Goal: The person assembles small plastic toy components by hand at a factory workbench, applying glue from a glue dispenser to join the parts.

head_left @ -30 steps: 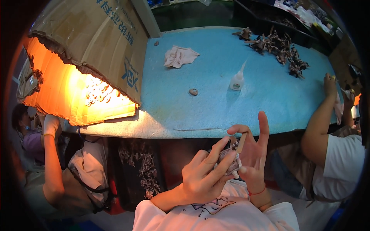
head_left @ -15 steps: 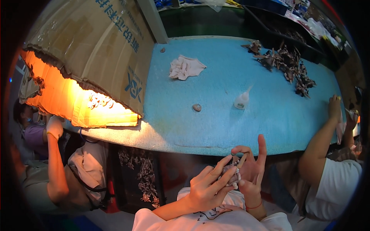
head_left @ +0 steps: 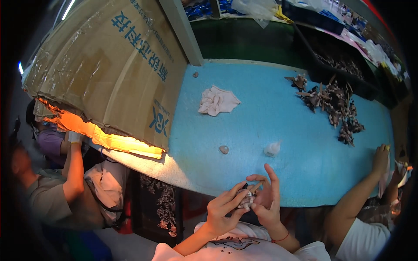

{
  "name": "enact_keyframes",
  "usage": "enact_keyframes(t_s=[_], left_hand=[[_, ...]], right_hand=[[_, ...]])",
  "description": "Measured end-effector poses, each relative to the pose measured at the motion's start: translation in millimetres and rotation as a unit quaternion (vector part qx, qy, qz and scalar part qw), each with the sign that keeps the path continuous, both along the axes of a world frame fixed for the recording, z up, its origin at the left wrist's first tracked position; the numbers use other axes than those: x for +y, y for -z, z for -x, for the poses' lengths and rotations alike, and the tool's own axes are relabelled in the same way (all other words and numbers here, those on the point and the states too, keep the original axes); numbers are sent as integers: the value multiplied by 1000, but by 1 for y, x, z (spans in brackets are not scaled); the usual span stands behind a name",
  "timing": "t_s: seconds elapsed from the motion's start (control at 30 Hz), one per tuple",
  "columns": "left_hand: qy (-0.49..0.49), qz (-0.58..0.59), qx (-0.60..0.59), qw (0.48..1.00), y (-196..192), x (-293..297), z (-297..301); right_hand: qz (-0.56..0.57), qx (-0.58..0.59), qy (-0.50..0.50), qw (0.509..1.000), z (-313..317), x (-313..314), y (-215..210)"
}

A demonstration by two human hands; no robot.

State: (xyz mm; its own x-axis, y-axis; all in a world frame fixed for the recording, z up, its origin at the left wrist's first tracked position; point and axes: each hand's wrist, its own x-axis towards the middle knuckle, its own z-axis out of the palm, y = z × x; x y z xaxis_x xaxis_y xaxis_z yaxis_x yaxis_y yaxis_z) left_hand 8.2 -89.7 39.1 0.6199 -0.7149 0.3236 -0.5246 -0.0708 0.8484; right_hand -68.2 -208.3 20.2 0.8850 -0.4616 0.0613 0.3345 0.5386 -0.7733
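My left hand (head_left: 224,209) and my right hand (head_left: 266,200) meet just below the near edge of the blue table (head_left: 270,126). Between their fingertips they pinch a small pale object (head_left: 248,199) with a dark tip. Index finger of my right hand points up and its palm faces the left hand. On the table just beyond my hands lie a small grey pebble-like piece (head_left: 224,149) and a small white lump (head_left: 272,148).
A crumpled white cloth (head_left: 217,101) lies mid-table. A heap of dark brown pieces (head_left: 335,104) sits at the far right beside a black tray (head_left: 339,65). A big cardboard box (head_left: 113,74) overhangs the left end. One person (head_left: 65,182) sits left, another's arm (head_left: 361,195) rests right.
The view has tilted downward, so the table and box sit higher and larger in frame. My hands stay together on the small object, shifted slightly lower and right.
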Motion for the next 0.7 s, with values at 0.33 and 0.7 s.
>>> enact_keyframes(t_s=[0.33, 0.7], left_hand=[[-52, -13, 27, 998, 1, -9, 8], [-68, -25, 59, 996, -3, 1, -6]], right_hand=[[-32, 23, -40, 998, -2, -15, -2], [-20, 24, -63, 998, -19, -8, -6]])
